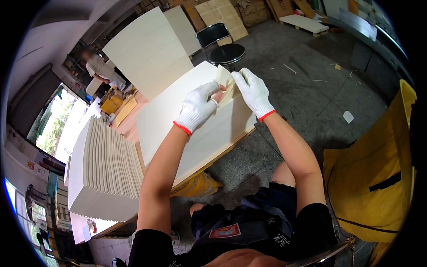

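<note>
Paper stack (162, 109) sits in front of you, pale, wide and thick, its near side facing you. At its far right corner several cream lifted sheets (227, 95) bend up from the top; that's where both your hands are.

Your left hand (199, 103), white glove with red cuff, comes in from the left over the top face, fingers partly curled, bare fingertips against the lifted sheets. Thumb stands a bit apart from the fingers; can't tell if it pinches anything. Your right hand (254, 92), same glove type, is at the outer edge of those sheets, fingers bent and close together, tips at the paper edge; can't tell whether they close on it.

Left of the stack: a second pile (104, 153) in many curved layers, on the table (131, 124). Beyond: a tall pale pile (149, 53), a black chair (227, 52), a co-worker (100, 69) near a yellow container (112, 101). Right of you: a big yellow bag (367, 191).
</note>
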The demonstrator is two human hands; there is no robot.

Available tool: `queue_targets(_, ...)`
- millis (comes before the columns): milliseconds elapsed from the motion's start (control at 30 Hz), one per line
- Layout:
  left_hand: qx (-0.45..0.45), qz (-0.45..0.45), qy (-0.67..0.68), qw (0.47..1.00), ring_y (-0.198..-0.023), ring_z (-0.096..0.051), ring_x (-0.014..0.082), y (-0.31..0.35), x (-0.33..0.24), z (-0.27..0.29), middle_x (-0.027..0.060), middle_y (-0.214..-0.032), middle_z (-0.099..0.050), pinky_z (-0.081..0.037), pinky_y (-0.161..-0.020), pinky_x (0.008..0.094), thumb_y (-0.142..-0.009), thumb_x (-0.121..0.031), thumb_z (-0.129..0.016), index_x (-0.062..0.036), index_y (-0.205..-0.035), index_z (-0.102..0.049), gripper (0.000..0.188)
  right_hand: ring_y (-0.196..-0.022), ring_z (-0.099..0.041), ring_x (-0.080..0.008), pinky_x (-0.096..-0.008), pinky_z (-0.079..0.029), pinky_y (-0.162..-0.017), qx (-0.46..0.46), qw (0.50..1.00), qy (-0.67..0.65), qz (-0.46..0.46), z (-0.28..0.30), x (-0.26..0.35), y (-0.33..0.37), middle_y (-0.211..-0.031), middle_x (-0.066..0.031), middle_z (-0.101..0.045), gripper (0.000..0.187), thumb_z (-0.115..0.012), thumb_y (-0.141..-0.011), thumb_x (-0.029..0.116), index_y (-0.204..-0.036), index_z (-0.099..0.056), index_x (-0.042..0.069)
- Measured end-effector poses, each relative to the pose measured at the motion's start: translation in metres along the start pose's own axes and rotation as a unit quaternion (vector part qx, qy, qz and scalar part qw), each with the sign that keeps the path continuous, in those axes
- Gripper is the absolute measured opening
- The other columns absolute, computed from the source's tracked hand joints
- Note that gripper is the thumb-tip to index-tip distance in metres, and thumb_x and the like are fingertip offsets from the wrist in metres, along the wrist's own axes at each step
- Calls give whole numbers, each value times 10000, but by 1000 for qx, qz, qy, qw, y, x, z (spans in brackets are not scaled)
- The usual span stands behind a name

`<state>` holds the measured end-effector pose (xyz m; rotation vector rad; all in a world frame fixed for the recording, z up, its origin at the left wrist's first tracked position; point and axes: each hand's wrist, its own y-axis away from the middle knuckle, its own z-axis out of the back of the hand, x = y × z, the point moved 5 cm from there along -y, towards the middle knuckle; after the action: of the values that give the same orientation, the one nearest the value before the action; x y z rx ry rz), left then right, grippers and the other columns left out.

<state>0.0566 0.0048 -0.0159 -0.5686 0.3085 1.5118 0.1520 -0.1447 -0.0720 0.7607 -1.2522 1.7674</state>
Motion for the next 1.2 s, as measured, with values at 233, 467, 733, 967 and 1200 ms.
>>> queue_targets(233, -23, -26, -27, 999, -885, -676, 231, 1, 0, 1, 135, -969, -707, -529, -810, 367, -870, -246, -754, -128, -1200, -675, 359, -880, -664, -397, -479, -484, -768, -8, 1000, -3, 12, -1, 1, 1, -888, -185, -697, 474, -483, -984, 525, -979, -650, 81)
queue_targets(467, -24, -116, -152, 981, -953, -690, 319, 13, -24, 4, 148, -1086, -677, -536, -851, 408, -884, -148, -649, -194, -1331, -589, 453, -919, -676, -397, -462, -495, -807, -17, 999, -48, 2, 11, 5, 2, -906, -207, -704, 545, -499, -958, 591, -1002, -657, 71)
queue_targets(733, 12, 1, -380, 925, -956, -700, 351, 8, -5, 2, 206, -1026, -695, -549, -753, 500, -883, -228, -606, -95, -1211, -570, 356, -697, -614, -142, -321, -470, -687, -13, 991, -134, -14, 27, 20, 20, -720, -37, -641, 448, -566, -967, 521, -979, -664, 84)
queue_targets(967, -223, 119, -184, 950, -978, -688, 410, 23, 21, 164, 235, -1047, -715, -536, -888, 448, -864, -626, -571, -15, -1068, -711, 659, -842, -693, -276, -367, -525, -780, 190, 964, -7, 185, -44, 132, 71, -929, -129, -721, 525, -592, -929, 557, -1078, -693, 64)
queue_targets(1200, -482, 124, 181, 848, -1191, -584, 294, 139, 114, 290, 214, -1323, -583, -498, -983, 420, -917, -427, -721, 85, -1325, -510, 688, -1222, -552, -359, -518, -362, -1078, 267, 851, 224, 394, -159, 199, 136, -1285, -233, -601, 815, -604, -845, 676, -1234, -623, -40)
